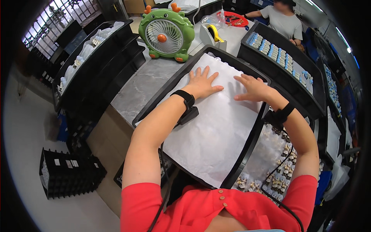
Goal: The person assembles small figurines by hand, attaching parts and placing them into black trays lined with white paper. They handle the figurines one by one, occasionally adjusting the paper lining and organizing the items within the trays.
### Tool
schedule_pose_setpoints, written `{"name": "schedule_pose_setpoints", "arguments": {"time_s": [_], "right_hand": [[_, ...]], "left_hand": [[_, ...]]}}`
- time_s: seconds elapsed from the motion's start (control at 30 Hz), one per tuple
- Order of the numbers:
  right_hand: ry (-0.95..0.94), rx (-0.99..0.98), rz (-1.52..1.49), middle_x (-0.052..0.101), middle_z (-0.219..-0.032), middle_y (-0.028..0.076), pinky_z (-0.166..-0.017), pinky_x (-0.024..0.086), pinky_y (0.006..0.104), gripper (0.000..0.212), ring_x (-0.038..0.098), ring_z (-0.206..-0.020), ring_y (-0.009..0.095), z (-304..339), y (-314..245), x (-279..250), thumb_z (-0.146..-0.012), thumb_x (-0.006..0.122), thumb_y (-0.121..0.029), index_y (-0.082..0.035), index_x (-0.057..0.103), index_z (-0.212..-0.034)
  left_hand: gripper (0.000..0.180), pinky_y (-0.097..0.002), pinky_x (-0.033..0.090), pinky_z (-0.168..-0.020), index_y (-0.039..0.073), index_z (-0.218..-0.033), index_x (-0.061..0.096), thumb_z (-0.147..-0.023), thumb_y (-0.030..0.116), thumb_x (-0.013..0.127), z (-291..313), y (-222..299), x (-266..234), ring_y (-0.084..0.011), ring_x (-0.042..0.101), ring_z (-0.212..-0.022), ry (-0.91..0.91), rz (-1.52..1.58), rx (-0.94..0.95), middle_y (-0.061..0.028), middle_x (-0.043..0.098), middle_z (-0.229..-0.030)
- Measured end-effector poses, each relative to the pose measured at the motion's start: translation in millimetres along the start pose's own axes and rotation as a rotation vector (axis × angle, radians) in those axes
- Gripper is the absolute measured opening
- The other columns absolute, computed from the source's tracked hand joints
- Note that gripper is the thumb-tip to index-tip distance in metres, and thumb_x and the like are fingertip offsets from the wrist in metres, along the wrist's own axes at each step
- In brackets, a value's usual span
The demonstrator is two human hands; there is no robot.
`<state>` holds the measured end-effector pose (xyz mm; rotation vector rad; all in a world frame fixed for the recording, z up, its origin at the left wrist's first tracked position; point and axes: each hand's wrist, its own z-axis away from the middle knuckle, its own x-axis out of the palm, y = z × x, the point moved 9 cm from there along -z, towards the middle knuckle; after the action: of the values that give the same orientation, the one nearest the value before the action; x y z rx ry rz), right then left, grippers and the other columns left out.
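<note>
Centre frame, both hands flat on white paper sheet (216, 127) covering black tray (247, 154): L hand (203, 83) and R hand (253, 88) side by side, fingers spread, palms pressing, nothing pinched. Sheet's long axis runs upper centre to lower centre; most of it lies below both palms, L marginally nearer its middle.

A grey marble-patterned bench (145, 83) carries the work. Directly on it lies a long black tray (247, 149), set at a slant and lined with a white sheet of paper (216, 127). Beyond the tray's far end stands a green dragon-shaped desk fan (166, 34), and just beside that a tape dispenser with a yellow roll (213, 34). Farther back lie a red tray of small tools (235, 18) and a clear plastic bag (209, 19). A second black tray (282, 65) of small blue-and-white items sits to the right.
</note>
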<state>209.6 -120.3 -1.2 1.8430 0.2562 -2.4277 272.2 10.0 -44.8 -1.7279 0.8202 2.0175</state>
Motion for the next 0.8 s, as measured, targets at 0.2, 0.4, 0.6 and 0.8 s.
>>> {"name": "schedule_pose_setpoints", "arguments": {"time_s": [0.2, 0.4, 0.6, 0.8], "right_hand": [[-0.218, 0.049, 0.017, 0.031, -0.142, 0.017, -0.105, 0.015, 0.058, 0.082, 0.029, -0.131, 0.033, 11.0, -0.3, 32.4, -0.076, 0.048, -0.068, -0.015, 0.033, -0.138], [-0.208, 0.059, 0.039, 0.031, -0.142, 0.016, -0.105, 0.014, 0.0575, 0.082, 0.03, -0.13, 0.035, 11.5, 1.9, 40.8, -0.077, 0.042, -0.07, -0.015, 0.035, -0.138], [-0.218, 0.064, -0.009, 0.031, -0.142, 0.016, -0.104, 0.016, 0.0561, 0.082, 0.032, -0.129, 0.036, 10.9, 4.4, 40.8, -0.077, 0.042, -0.07, -0.016, 0.034, -0.138], [-0.175, 0.113, 0.027, 0.031, -0.142, 0.017, -0.103, 0.01, 0.0602, 0.085, 0.032, -0.129, 0.039, 23.4, 7.9, 26.7, -0.075, 0.042, -0.073, -0.017, 0.034, -0.138]], "left_hand": [[0.073, -0.0561, 0.007, -0.106, 0.024, -0.141, 0.029, -0.082, 0.068, 0.036, -3.1, -1.0, 1.1, -0.0394, 0.01, -0.135, -0.044, 0.019, -0.012, -0.0173, 0.013, -0.148], [0.073, -0.0544, 0.007, -0.107, 0.025, -0.141, 0.027, -0.082, 0.069, 0.034, -9.1, -6.1, 2.3, -0.0403, 0.008, -0.136, -0.08, -0.019, -0.031, -0.0175, 0.011, -0.148], [0.074, -0.0531, 0.009, -0.108, 0.025, -0.141, 0.028, -0.082, 0.069, 0.034, -10.6, -5.7, 2.1, -0.0399, 0.01, -0.136, -0.088, -0.041, -0.015, -0.0176, 0.013, -0.148], [0.073, -0.0517, 0.012, -0.108, 0.023, -0.138, 0.035, -0.082, 0.069, 0.035, -7.9, -9.0, -0.2, -0.04, 0.014, -0.135, -0.11, -0.02, -0.047, -0.0198, 0.021, -0.145]]}}
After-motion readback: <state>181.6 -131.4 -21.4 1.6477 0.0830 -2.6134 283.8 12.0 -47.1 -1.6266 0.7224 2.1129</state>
